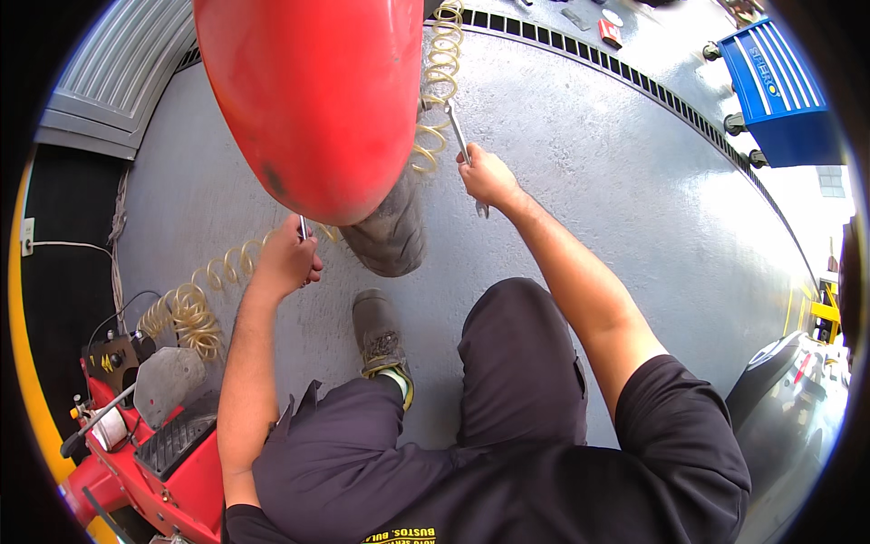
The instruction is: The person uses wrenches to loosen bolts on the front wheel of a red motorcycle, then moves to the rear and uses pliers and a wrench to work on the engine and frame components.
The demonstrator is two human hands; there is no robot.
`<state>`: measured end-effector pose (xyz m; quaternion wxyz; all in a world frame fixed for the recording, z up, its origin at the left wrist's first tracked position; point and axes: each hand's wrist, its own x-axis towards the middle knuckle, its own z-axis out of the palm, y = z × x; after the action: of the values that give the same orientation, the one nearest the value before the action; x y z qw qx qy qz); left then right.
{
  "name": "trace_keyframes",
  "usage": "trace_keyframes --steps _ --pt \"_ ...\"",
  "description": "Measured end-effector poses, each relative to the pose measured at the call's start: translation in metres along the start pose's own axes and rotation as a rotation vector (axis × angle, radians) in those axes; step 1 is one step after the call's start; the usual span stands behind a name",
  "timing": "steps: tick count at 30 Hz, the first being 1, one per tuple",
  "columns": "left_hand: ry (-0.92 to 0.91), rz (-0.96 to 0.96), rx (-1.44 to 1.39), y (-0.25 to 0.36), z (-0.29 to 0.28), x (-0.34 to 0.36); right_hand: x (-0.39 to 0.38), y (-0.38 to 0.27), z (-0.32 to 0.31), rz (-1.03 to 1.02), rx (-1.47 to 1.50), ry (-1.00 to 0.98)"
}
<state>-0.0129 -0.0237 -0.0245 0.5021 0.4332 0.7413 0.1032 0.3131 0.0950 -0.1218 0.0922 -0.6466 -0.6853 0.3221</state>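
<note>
A glossy red fender [317, 100] hangs over a dusty black tyre [390, 236] in front of me. To the right of the tyre, my right hand [489, 179] is closed around a long silver wrench [459, 134]. Its upper end reaches up to the wheel's side by the coiled hose, and its lower end sticks out below my fist. My left hand [288, 258] is at the fender's left lower edge, fingers curled around a thin silver metal tool [304, 227]. Only a short piece of that tool shows, so its kind is unclear.
A clear yellowish coiled air hose [186, 317] runs behind the wheel and up past it [444, 54]. At lower left stands a red machine [172, 480] with a black step. A blue tool cabinet [770, 82] on casters is at upper right. A floor drain grate [580, 50] curves across the back.
</note>
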Motion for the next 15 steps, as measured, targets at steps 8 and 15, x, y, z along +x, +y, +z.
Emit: trace_keyframes --steps 8,15 --pt "0.235 0.428 0.159 -0.075 0.042 0.091 -0.01 -0.065 -0.091 -0.036 0.007 -0.339" --pt "0.376 0.817 0.201 -0.072 0.051 0.115 0.027 -0.104 -0.144 -0.052 -0.27 -0.619"
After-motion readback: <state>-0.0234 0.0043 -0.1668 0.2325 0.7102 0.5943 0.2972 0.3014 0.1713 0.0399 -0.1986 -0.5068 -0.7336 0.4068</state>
